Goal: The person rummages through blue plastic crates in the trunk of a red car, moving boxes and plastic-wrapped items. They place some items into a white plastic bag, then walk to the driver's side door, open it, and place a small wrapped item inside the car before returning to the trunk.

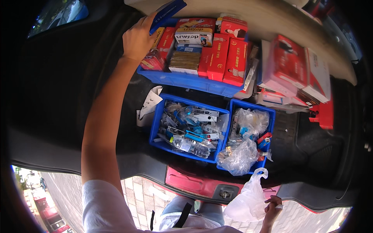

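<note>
My left hand (138,39) reaches to the far left corner of a large blue crate (186,82), its fingers wrapped round a slim dark blue box (168,14) raised above the rim. Red boxes (236,58), a white box (193,38) and a row of thin brown packs (184,61) fill that crate. At the lower right my right hand (273,209) is closed at the edge of a white plastic bag (246,202), whose loop handle sticks up. Part of its grip is hidden. Something small and white shows by its fingers.
Two smaller blue bins stand nearer: the left bin (182,154) holds metal lock parts and a clear bottle (190,146); the right bin (272,116) holds clear plastic bags (241,157). Red and white boxes (289,62) are stacked at right. The red boot sill (190,181) runs in front.
</note>
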Available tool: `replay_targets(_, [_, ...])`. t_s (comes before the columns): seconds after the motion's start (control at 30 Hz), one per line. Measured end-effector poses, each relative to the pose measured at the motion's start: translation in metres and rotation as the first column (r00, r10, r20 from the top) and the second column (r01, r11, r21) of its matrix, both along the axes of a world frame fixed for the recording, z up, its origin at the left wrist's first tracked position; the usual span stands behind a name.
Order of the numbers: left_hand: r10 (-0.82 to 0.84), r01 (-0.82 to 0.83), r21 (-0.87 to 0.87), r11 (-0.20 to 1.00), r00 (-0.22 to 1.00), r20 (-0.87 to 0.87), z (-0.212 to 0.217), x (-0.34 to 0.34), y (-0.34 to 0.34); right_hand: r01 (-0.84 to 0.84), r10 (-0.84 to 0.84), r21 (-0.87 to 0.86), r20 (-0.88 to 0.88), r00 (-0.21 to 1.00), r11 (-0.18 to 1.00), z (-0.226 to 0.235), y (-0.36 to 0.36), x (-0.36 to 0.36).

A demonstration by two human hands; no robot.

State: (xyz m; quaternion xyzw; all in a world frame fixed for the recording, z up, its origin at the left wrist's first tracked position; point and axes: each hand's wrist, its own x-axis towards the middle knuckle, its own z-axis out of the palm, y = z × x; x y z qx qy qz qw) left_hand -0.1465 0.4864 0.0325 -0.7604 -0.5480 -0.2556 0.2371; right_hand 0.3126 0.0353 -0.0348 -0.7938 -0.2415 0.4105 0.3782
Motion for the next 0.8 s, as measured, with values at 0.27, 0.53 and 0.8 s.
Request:
replay_targets(0.27, [-0.058, 0.058, -0.035, 0.998, 0.998, 0.020, -0.024, 0.032, 0.009, -0.048, 0.048, -0.022, 0.009, 0.999, 0.999, -0.002, 0.026, -0.009])
replay_targets(0.53, [-0.008, 0.009, -0.021, 1.000, 0.999, 0.038, -0.032, 0.046, -0.016, -0.075, 0.075, 0.001, -0.032, 0.997, 0.997, -0.011, 0.023, -0.005])
replay_targets(0.8, [-0.076, 0.076, -0.019, 0.997, 0.997, -0.004, -0.087, 0.082, -0.066, -0.072, 0.070, -0.021, -0.074, 0.995, 0.997, -0.001, 0.018, -0.023])
